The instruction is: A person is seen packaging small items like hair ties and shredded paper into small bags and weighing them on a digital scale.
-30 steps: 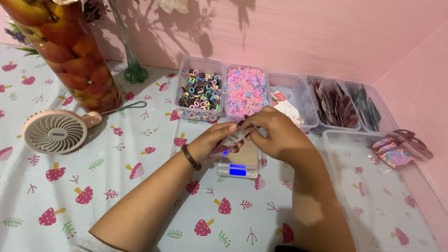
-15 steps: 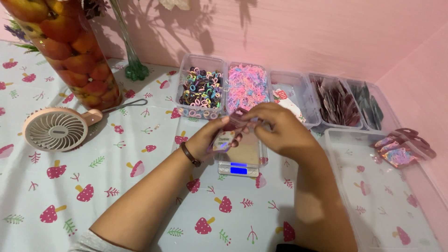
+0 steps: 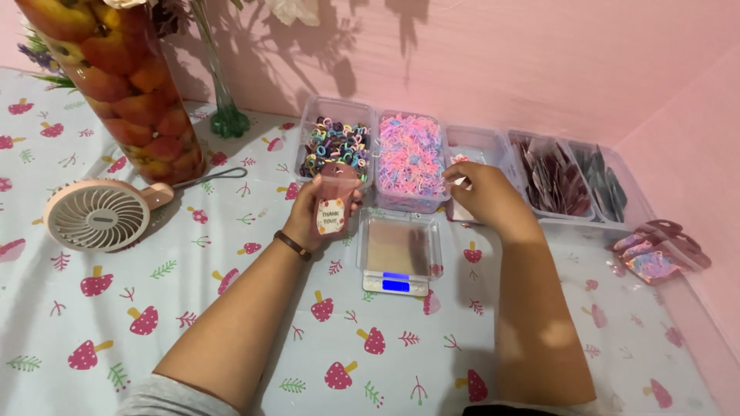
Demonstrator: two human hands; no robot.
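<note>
My left hand (image 3: 317, 209) holds a small pink translucent pouch (image 3: 333, 199) upright, with a white label on its front, just in front of a clear box of multicoloured hair ties (image 3: 337, 143). My right hand (image 3: 484, 192) reaches toward a clear box (image 3: 479, 144) to the right of the box of pink and blue elastics (image 3: 411, 156); its fingertips touch something small at that box's front edge. A small digital scale (image 3: 398, 251) with a lit blue display and a clear tray on top sits between my forearms.
A pink hand-held fan (image 3: 99, 215) lies at the left beside a tall vase of artificial fruit (image 3: 123, 85) and a green glass vase (image 3: 229, 115). Two more clear boxes of dark pouches (image 3: 556, 179) stand at the right. Finished pouches (image 3: 655, 253) lie by the pink wall.
My hands were together over the scale working on the pouch. Now they have parted: the left keeps the pouch and moved left, the right moved toward the box behind the scale.
</note>
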